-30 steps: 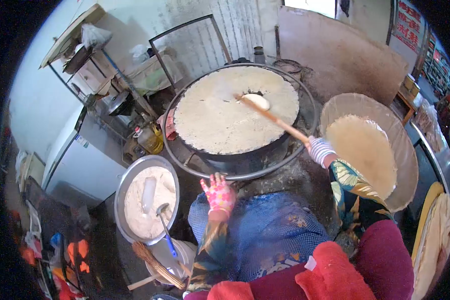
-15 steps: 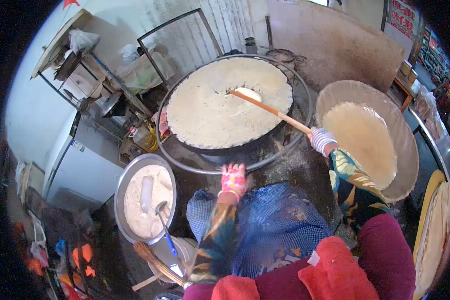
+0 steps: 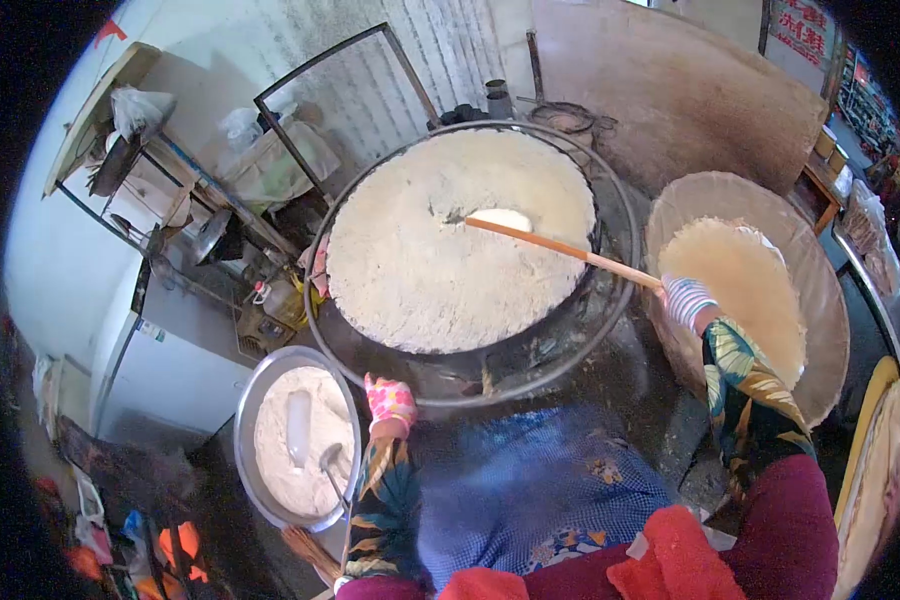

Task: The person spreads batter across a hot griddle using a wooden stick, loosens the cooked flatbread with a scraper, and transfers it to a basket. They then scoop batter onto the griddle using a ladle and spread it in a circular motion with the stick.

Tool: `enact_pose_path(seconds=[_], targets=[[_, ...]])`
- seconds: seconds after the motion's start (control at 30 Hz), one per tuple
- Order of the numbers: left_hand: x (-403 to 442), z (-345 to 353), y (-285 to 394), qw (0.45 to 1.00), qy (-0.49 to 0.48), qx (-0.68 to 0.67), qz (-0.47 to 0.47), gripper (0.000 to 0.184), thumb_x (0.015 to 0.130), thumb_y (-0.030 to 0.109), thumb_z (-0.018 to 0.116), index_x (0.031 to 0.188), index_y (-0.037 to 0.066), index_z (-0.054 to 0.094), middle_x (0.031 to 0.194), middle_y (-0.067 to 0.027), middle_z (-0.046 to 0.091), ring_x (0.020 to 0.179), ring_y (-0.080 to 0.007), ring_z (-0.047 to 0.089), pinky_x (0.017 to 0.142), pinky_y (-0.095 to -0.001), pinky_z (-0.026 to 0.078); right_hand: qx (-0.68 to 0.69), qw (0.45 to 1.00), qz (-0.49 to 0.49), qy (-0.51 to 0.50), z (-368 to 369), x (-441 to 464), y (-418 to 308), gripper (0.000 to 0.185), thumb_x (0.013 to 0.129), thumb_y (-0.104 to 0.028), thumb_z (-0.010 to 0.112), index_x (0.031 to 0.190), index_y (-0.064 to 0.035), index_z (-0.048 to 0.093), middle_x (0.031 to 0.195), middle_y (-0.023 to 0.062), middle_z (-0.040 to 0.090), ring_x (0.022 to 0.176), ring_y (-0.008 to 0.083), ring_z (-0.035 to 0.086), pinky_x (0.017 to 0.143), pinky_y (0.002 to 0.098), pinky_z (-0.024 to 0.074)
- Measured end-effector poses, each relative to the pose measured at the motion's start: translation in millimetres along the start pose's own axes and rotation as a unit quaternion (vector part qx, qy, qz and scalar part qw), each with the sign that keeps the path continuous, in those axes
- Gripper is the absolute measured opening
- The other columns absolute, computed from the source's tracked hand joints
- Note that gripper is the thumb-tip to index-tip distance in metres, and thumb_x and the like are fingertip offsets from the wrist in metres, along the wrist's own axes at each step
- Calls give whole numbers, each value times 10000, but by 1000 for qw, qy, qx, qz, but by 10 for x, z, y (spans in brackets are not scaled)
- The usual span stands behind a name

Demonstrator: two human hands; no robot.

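A wooden-handled tool (image 3: 560,246) is held by its handle end in my right hand (image 3: 686,300), which wears a striped glove. Its far end rests beside a white mound of dough (image 3: 503,219) on the pale batter layer (image 3: 440,290) covering a large round griddle. My left hand (image 3: 391,400), in a pink patterned glove, has its fingers curled over the metal ring (image 3: 510,393) around the griddle, at the near left. Left of that hand, a metal basin (image 3: 247,440) holds pale flour-like stuff, a clear scoop-like piece (image 3: 298,428) and a ladle (image 3: 334,462).
A lined round basket (image 3: 828,330) with a thin tan flatbread stands at the right. Folded flatbreads (image 3: 878,470) lie at the lower right. Beyond the griddle are a metal frame (image 3: 320,60) and a brown board (image 3: 670,90). A cluttered shelf (image 3: 100,110) stands at the left.
My left hand has shifted left along the ring, its fingers now curled over it. The tool's handle lies flatter across the griddle, and my right hand is farther right. The camera view has shifted slightly.
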State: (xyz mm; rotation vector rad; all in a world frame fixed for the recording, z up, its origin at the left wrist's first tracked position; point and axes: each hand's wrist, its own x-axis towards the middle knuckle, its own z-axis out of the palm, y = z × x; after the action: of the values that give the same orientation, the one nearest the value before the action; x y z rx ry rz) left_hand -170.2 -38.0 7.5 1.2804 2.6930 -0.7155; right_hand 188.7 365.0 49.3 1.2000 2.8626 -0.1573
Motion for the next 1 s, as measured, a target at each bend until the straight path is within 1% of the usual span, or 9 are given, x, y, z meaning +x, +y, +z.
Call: enact_pose_path(seconds=[0.23, 0.3, 0.33, 0.37, 0.4, 0.67, 0.7, 0.8, 1.0], targets=[[369, 333, -655, 999, 15, 40, 4, 218, 722, 194, 545, 840, 104, 704, 904, -69, 661, 998, -234, 566, 1095, -502, 167, 88, 989, -69, -101, -182, 211, -871, 424, 905, -384, 386, 885, -45, 640, 787, 242, 621, 773, 392, 612, 635, 470, 499], [497, 397, -796, 999, 16, 51, 3, 216, 726, 191, 540, 837, 102, 703, 899, -70, 660, 998, -230, 565, 1093, -505, 170, 324, 931, -49, -161, 211, 69, -1136, 456, 864, -454, 496, 1070, -50, 555, 703, 202, 587, 593, 341, 582, 554, 422, 492], [556, 455, -868, 997, 14, 70, 6, 215, 730, 189, 534, 833, 100, 701, 894, -71, 659, 998, -226, 564, 1091, -509, 173, 408, 902, -121, -72, 535, -57, -1255, 464, 832, -427, 580, 1097, -48, 537, 680, 141, 582, 503, 236, 534, 486, 346, 461], [653, 591, -945, 996, 18, 85, 1, 209, 739, 180, 526, 831, 116, 702, 873, -56, 654, 983, -216, 565, 1088, -512, 180, 533, 821, 21, -203, -283, -443, -1723, 402, 830, -340, 611, 1103, -53, 543, 659, 74, 576, 469, 150, 495, 434, 282, 417], [672, 620, -1017, 997, 16, 80, -3, 209, 739, 180, 526, 831, 116, 702, 873, -56, 654, 983, -216, 565, 1088, -512, 180, 609, 764, 42, -208, -404, -633, -1880, 434, 839, -294, 607, 1203, -76, 515, 645, 15, 546, 452, 83, 456, 404, 232, 374], [784, 539, -1213, 991, 83, 102, 37, 189, 742, 148, 518, 784, 148, 702, 819, -34, 653, 937, -202, 573, 1088, -486, 204, 780, 595, 180, -78, 87, -1334, -1806, 529, 914, -253, 507, 1402, -169, 321, 572, -1, 492, 375, 78, 396, 346, 219, 318], [782, 517, -1208, 991, 88, 94, 36, 187, 741, 148, 520, 785, 143, 702, 822, -35, 653, 939, -203, 574, 1088, -487, 204, 785, 592, 161, -87, 377, -1339, -1743, 527, 912, -291, 525, 1398, -232, 331, 557, -16, 465, 372, 81, 381, 353, 233, 319], [743, 609, -1193, 990, 113, 74, 32, 189, 741, 141, 518, 791, 131, 700, 824, -42, 652, 948, -210, 574, 1088, -493, 202, 748, 612, 215, -140, 134, -1349, -2092, 507, 923, -284, 509, 1397, -250, 333, 533, -23, 422, 382, 88, 378, 363, 253, 331], [344, 229, -718, 998, 45, 52, 13, 196, 748, 162, 530, 835, 135, 703, 876, -62, 659, 961, -214, 578, 1088, -495, 190, 749, 617, 170, -171, 16, -1099, -2277, 482, 942, -261, 472, 1401, -274, 322, 503, -19, 379, 385, 99, 373, 371, 268, 331]])
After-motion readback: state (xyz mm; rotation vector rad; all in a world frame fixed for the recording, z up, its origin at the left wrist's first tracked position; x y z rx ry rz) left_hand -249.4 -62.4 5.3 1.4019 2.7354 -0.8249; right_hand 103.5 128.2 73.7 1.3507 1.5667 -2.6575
